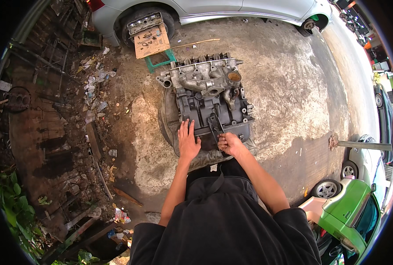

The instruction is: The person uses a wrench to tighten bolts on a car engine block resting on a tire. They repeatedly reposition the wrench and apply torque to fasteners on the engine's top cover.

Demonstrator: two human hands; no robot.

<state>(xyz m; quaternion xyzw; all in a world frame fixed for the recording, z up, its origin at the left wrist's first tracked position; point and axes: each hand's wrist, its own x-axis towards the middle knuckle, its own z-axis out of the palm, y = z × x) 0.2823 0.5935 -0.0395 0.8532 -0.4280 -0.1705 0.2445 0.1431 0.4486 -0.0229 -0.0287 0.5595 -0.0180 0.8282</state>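
Pretty clearly an outdoor car-repair yard (pixel 289 88): engine (pixel 209 100) sitting in the open, silver car (pixel 223 6) showing a bare wheel hub (pixel 309 25).

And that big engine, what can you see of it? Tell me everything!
The engine looks metal: a dark, grimy block nearer, dull silvery castings beyond, with a round brownish opening. It rests on a rounded grey base. The left hand lies on its near left; the right hand holds a dark piece over it.
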